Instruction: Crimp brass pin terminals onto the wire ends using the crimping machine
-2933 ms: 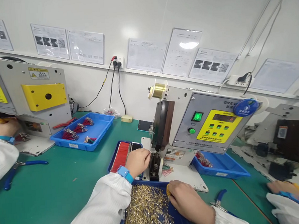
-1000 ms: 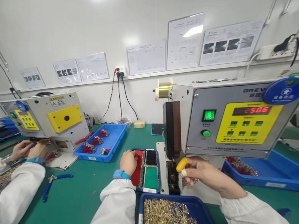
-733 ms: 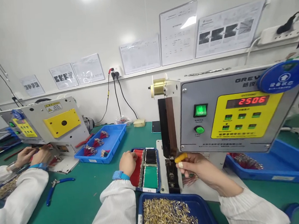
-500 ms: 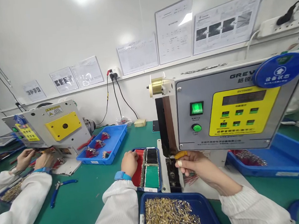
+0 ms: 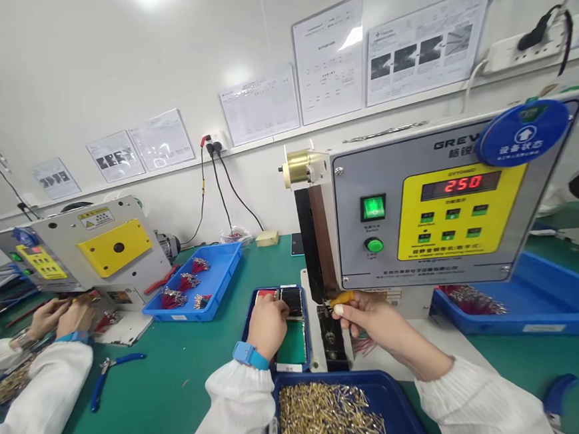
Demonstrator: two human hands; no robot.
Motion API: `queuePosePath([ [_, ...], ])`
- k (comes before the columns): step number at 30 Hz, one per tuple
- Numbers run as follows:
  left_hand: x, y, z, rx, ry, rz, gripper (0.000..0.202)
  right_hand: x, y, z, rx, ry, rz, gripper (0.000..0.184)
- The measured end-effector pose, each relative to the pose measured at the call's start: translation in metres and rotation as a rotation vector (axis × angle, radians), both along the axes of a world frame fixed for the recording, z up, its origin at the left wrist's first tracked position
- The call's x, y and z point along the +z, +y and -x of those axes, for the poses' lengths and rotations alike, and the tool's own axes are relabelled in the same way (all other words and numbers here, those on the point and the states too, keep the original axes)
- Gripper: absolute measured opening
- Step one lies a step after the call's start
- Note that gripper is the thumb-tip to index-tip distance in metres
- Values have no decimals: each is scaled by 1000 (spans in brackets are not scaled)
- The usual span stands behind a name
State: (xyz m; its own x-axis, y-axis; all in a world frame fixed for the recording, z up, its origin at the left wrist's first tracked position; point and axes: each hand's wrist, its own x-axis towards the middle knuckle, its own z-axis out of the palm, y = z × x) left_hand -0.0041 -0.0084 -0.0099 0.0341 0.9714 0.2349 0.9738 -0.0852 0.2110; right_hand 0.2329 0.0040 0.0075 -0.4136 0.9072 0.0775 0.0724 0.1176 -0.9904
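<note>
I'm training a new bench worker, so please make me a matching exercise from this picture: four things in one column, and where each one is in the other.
Things:
1. Brass terminals
2. Red-wired bundles
3. Blue-handled pliers
4. Yellow piece

Places:
A. Lying on the green bench
B. Pinched in the right hand
C. Heaped in the nearest blue tray
D. In the blue tray by the wall

Pairs: 1-C, 2-D, 3-A, 4-B

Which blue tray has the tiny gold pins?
The front blue tray has them. The tray near the wall and the tray on the right hold red wire bundles.
</note>
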Motion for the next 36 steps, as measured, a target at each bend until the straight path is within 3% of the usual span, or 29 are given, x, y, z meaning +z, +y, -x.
queuePosePath([
  [6, -1, -2, -7, -80, 7, 147, 22, -4, 0, 3, -23, -25, -10, 34],
  [21, -5, 1, -5, -36, -43, 36, 16, -3, 0, 2, 12, 24, -2, 41],
  [28, -2, 6, -8, -3, -13, -18, 23, -6, -1, 5, -28, 22, -24, 37],
  [36, -9, 13, -9, 11, 52, 51, 22, -5, -4, 7, -55, -5, -39, 35],
])
